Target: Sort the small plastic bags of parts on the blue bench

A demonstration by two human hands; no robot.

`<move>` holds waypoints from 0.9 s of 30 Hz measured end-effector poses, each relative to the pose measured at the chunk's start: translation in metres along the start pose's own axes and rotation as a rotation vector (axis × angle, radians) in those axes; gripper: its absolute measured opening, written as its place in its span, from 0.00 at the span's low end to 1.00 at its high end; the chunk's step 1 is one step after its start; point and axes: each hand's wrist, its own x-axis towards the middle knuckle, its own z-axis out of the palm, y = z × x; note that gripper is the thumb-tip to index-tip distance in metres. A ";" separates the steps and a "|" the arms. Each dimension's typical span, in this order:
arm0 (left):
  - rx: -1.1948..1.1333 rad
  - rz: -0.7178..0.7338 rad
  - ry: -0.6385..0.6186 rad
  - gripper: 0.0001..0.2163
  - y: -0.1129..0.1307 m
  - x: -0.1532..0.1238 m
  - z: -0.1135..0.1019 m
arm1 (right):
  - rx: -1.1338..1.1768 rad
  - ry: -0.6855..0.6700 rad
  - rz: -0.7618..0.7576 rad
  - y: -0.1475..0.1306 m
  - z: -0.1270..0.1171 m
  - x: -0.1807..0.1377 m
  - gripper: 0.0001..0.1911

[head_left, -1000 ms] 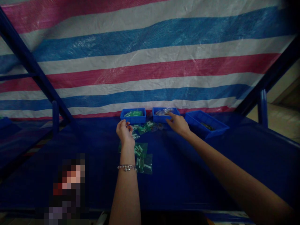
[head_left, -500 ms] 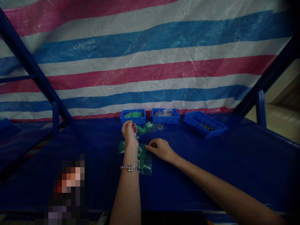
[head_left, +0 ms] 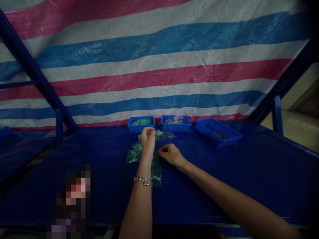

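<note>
My left hand (head_left: 148,142) is raised over the small parts on the blue table, its fingers curled together. What its fingertips hold, if anything, is too small to make out. My right hand (head_left: 171,155) rests on the table to the right, thumb and fingertips pinched at the top edge of a green plastic bag (head_left: 157,174). My left forearm hides part of that bag. Another green bag with small pieces (head_left: 134,155) lies left of my left wrist. Beyond my left hand are loose green and clear pieces (head_left: 159,133), partly covered by it.
At the back stand a blue bin of green pieces (head_left: 141,128), a blue bin with clear bags (head_left: 176,127) and a tilted blue bin with dark parts (head_left: 219,132). A striped tarp (head_left: 159,73) hangs behind; blue frame posts (head_left: 58,116) flank the table.
My left hand has moved to the right, uncovering more of the left green bag. My right hand has shifted slightly right and away from me, still pinched.
</note>
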 end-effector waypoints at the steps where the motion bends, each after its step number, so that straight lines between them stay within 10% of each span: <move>1: 0.030 0.015 0.023 0.03 -0.002 0.001 0.000 | 0.119 0.002 -0.024 0.003 -0.004 0.002 0.06; 6: 0.323 0.135 0.120 0.02 -0.009 -0.001 0.005 | 0.557 0.070 0.010 0.017 -0.029 0.003 0.08; 13: 0.426 -0.030 -0.075 0.11 -0.015 -0.008 0.010 | 0.955 0.144 0.021 0.027 -0.053 0.002 0.12; 19: 0.293 -0.296 -0.430 0.11 -0.011 -0.016 0.016 | 1.070 0.205 0.031 0.032 -0.057 0.005 0.11; 27: 0.338 -0.154 -0.560 0.14 -0.022 -0.021 0.023 | 1.038 0.281 0.068 0.037 -0.054 0.008 0.15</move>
